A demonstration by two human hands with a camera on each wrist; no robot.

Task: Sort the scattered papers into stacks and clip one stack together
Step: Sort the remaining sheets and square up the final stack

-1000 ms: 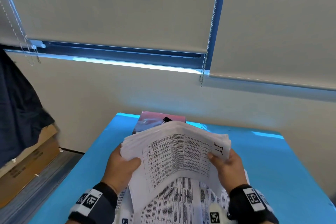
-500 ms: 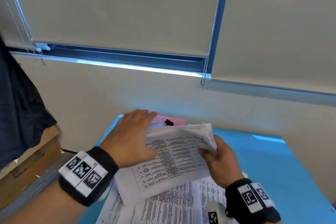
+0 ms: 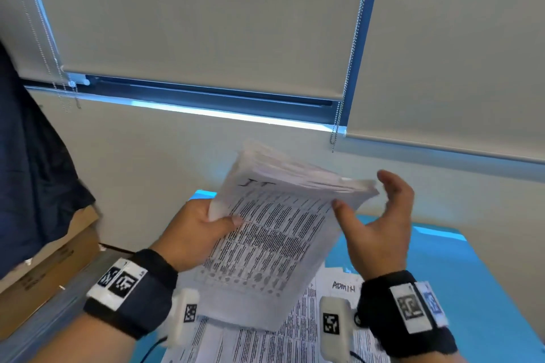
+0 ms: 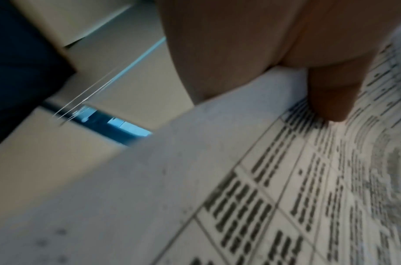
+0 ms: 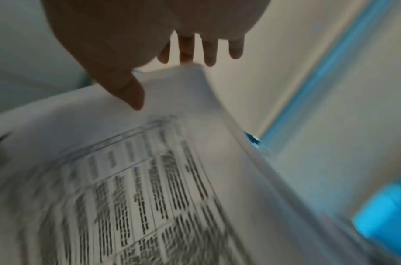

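Observation:
A thick stack of printed sheets [image 3: 274, 233] with tables of text is lifted above the blue table [image 3: 472, 289], tilted with its far edge up. My left hand [image 3: 206, 224] grips the stack's left edge, thumb on the top page; the left wrist view shows that thumb pressing the stack [image 4: 274, 179]. My right hand [image 3: 374, 215] is at the stack's right corner with fingers spread and loose, the thumb touching the top page of the stack [image 5: 172, 179]. More printed papers [image 3: 295, 333] lie flat on the table beneath, one marked "ADMIN".
A wall with lowered roller blinds [image 3: 206, 23] and bead chains stands just behind the table. A cardboard box [image 3: 44, 274] and dark fabric [image 3: 29, 156] sit at the left, beside the table's edge.
The stack rose off the table and tilted up. My left hand moved from lying over the top page to gripping the left edge. My right hand released its pinch on the corner and spread.

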